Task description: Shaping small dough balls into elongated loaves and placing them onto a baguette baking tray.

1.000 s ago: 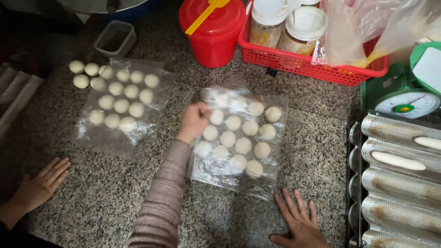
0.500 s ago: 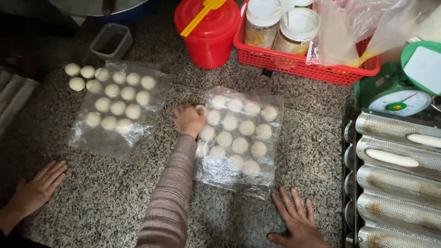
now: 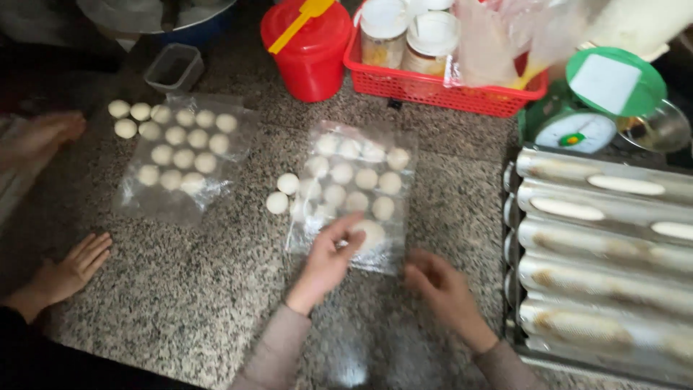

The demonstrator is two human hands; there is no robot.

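The left hand [image 3: 328, 260] has come down from the top left of the plastic sheet [image 3: 354, 195] to its near edge, and the right hand [image 3: 440, 285] has lifted off the counter [image 3: 216, 289] and moved in close. Now the left hand's fingers pinch a flat dough ball [image 3: 369, 235] lying on the sheet, while the right hand is blurred, with fingers curled loose and holding nothing. Two dough balls [image 3: 283, 193] sit bare just left of the sheet, another person's hand [image 3: 68, 271] lies flat at the far left, and the tray [image 3: 599, 253] stands to the right.
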